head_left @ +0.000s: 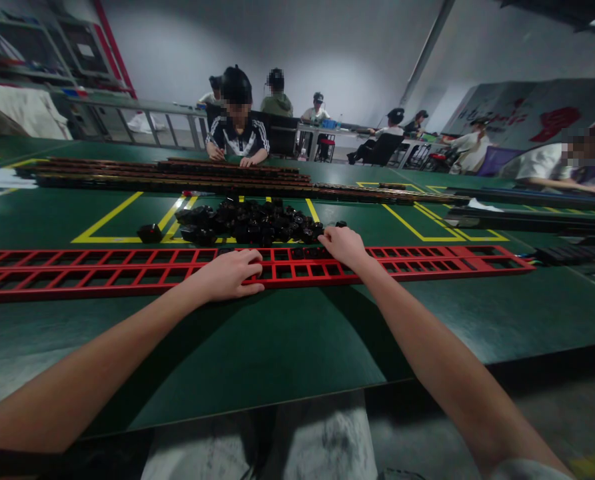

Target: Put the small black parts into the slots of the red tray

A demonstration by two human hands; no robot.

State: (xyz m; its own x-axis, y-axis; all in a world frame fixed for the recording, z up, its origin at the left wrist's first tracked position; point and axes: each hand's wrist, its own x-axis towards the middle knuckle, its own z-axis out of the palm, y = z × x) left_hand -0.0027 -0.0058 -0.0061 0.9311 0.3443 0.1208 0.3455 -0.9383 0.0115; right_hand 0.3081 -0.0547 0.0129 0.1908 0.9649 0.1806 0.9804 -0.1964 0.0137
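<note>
near table (277, 347) passable, rack (417, 261) — parts pile (252, 223) ahead

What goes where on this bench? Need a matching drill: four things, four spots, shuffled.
Things:
1. left hand
2. right hand
3. pile of black parts
4. stack of dark rails

Spots:
A. farthest back, just in front of the seated person
B. resting on the red frame, fingers curled over its near rail
C. at the red frame's far edge, right beside the pile
D. between the red frame and the dark rails

Pairs: 1-B, 2-C, 3-D, 4-A
</note>
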